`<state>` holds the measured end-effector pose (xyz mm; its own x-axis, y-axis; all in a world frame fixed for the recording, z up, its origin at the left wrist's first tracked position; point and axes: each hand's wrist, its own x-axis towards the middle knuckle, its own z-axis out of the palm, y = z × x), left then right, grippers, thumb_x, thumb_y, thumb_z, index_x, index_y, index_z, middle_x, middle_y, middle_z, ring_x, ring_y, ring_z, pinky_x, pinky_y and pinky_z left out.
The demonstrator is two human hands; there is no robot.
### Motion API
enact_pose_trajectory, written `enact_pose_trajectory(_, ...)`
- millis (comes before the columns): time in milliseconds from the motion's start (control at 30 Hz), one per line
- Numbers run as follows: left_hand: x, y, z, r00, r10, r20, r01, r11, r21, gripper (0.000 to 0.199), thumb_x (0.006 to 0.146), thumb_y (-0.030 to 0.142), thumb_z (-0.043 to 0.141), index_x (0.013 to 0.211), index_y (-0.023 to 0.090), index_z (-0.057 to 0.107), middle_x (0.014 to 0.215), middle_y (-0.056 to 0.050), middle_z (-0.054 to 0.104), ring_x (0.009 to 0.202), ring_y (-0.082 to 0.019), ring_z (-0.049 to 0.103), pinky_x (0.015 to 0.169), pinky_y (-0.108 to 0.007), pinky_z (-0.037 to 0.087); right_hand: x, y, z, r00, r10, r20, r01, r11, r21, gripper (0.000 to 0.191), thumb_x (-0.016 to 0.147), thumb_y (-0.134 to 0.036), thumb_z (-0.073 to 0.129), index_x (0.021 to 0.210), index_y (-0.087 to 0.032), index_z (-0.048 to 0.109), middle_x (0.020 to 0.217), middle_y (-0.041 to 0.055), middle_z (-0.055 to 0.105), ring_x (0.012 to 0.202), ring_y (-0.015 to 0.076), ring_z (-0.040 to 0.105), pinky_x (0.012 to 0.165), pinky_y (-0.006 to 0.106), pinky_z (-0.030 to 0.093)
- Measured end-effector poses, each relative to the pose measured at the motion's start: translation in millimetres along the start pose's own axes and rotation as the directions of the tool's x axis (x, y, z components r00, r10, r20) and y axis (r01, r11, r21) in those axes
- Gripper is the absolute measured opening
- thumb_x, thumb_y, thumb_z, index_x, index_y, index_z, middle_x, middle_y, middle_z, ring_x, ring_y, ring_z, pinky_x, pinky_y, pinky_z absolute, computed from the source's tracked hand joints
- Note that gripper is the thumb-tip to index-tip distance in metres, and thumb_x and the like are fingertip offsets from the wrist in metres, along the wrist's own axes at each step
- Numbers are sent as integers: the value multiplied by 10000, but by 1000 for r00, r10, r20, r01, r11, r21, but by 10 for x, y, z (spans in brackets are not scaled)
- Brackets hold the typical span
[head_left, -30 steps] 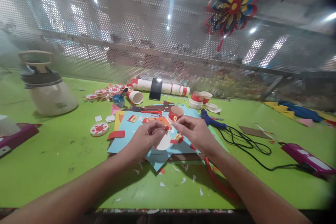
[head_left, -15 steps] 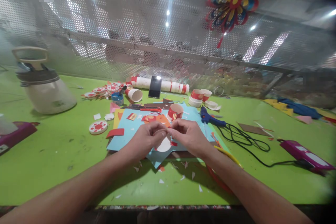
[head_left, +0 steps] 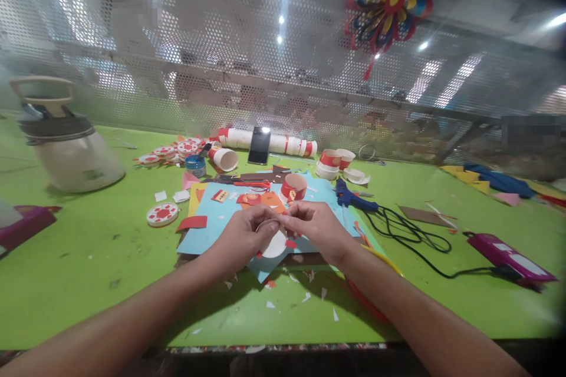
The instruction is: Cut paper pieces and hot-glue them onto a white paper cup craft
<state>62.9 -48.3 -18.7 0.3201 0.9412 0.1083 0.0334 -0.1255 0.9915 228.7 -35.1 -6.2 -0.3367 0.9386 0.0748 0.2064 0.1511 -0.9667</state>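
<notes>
My left hand (head_left: 254, 230) is closed on the edge of a round white paper disc (head_left: 275, 245), with small red tabs at its rim. Fingers of my right hand (head_left: 312, 227) are pinched at the disc's upper edge, where a bit of red shows; the fingertips of both hands meet there and hide the exact hold. Light blue paper (head_left: 203, 238) lies below the hands. Just beyond them stands a red and white cut paper cup (head_left: 293, 189), beside orange paper scraps (head_left: 274, 202).
A blue glue gun (head_left: 354, 197) with a black cord lies to the right, near a purple power strip (head_left: 508, 256). Finished red-dotted discs (head_left: 163, 214) and a blue jar (head_left: 195, 166) are left. A phone (head_left: 259, 145) leans on a white tube. A large jug (head_left: 71, 147) stands far left.
The view has shifted slightly, so the table things sit a little further left. Both hands keep nearly the same pose at the disc, whose red tabs now show a bit more.
</notes>
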Motion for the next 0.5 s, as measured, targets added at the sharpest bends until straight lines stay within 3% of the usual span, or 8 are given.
enact_pose_trajectory(167,-22,4,3,1000,4,6,-4,1000,22,191,758,339,592,775,153,553,520,60,483,431,-67,372,421,-201,306,23,31,-44,972,152,181,-214,890,403,236,634,-295,782,644,-135,609,584,-23,561,545,84,494,558,235,393)
enact_pose_trajectory(500,-29,2,11,999,-34,18,35,997,-67,259,723,372,661,817,168,534,539,64,504,436,-60,395,425,-188,306,41,70,-73,940,178,290,-307,812,496,169,633,-213,779,650,-124,636,547,-27,568,521,73,515,568,222,403)
